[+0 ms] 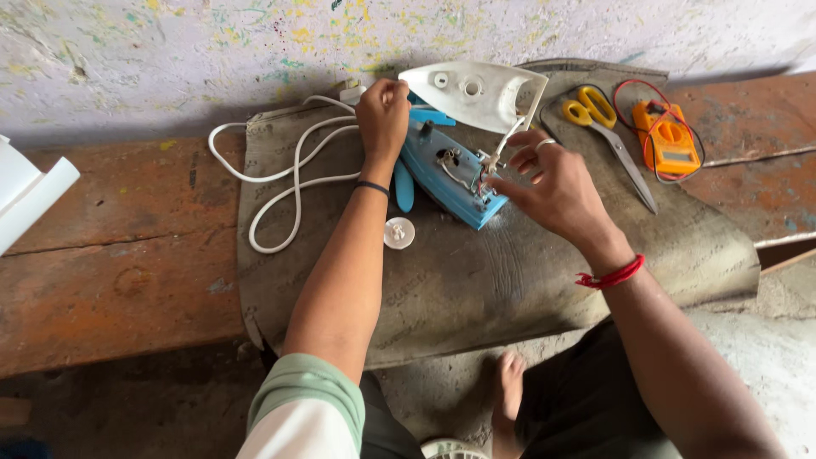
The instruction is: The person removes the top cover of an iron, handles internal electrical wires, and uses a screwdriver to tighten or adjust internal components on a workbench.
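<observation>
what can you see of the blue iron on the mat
The blue iron lies opened on a grey mat, its plastic body exposed with wires and metal fittings showing. A white cover tilts up behind it. The left hand holds its far end; the right hand works at its wiring. A white cord trails left.

Both hands point(384, 115) point(544, 183) work on opened blue iron point(450, 174)

Iron body point(450, 174) sits mid-mat point(476, 289), near the far edge, its lifted cover point(476, 93) just behind. Cord point(285, 170) loops over mat's left edge onto bench point(119, 255). Round knob point(399, 232) lies just before the iron. Scissors point(608, 136) at far right corner, multimeter point(667, 140) right of them
</observation>
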